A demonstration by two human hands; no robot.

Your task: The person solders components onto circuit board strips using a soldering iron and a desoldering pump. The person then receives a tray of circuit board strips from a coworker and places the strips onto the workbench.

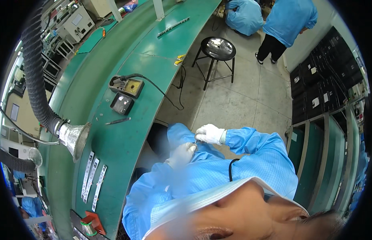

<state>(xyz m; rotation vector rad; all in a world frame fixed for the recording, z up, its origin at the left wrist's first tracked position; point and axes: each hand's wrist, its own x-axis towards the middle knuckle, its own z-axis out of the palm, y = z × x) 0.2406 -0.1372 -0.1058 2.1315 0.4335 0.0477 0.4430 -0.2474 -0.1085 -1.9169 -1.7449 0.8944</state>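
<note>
My left hand, in a white glove, is closed with its fingertips pressed together over my lap. Just right of it and slightly farther off, my right hand, also gloved in white, is closed and angled toward the left one. The fingertips of both hands nearly meet. A tiny dark thing seems to lie between them, too small to name. A pale blur partly covers the left hand and sleeve. Both hands are off the green workbench, to the right of its edge, against my blue smock.
On the bench are several narrow strips, tweezers, a soldering-iron stand, a black box and a solder wire spool. A fume duct hangs over it. A stool, two people and a rack stand beyond.
</note>
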